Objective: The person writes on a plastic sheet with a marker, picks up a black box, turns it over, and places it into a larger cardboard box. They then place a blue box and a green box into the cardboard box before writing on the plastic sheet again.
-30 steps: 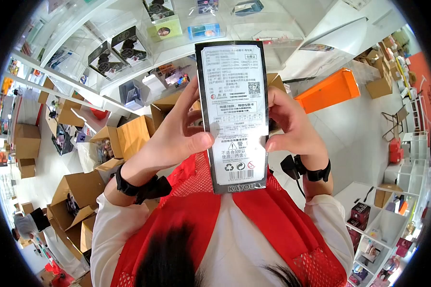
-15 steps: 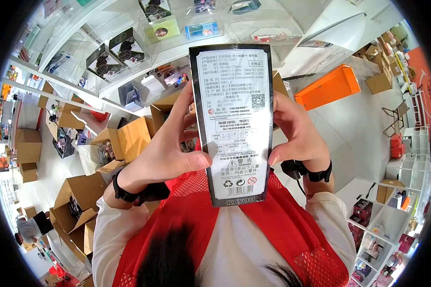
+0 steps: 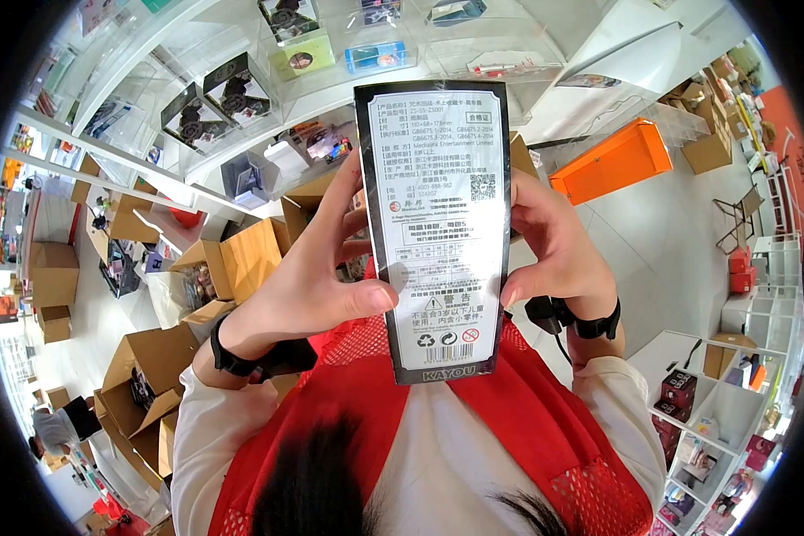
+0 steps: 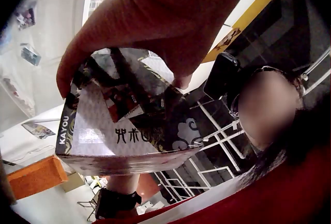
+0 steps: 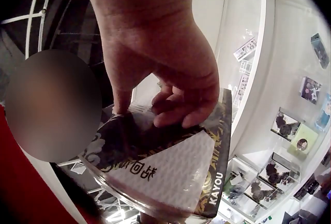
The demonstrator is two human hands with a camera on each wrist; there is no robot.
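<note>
A tall black-edged box (image 3: 439, 232) is held up in front of the chest, its white printed label facing the head camera, KAYOU at the lower end. My left hand (image 3: 317, 277) grips its left side, the thumb on the near edge and the fingers behind. On the opposite side my right hand (image 3: 558, 246) holds it, thumb at the edge, fingers partly hidden. The left wrist view shows the left hand (image 4: 150, 22) spanning the patterned box (image 4: 98, 115). In the right wrist view the right hand (image 5: 165, 64) has curled fingers against the box (image 5: 170, 167).
Clear display shelves with boxes (image 3: 237, 87) stand ahead. Open cartons (image 3: 143, 366) lie at the left, and an orange bin (image 3: 612, 161) at the right. White shelving (image 3: 719, 402) with goods is at the lower right. Another person (image 3: 58, 427) is at the far left.
The box has shifted slightly lower, and its label has turned more squarely to the head camera, with both hands moving along with it. Over the last half second it has hardly moved.
</note>
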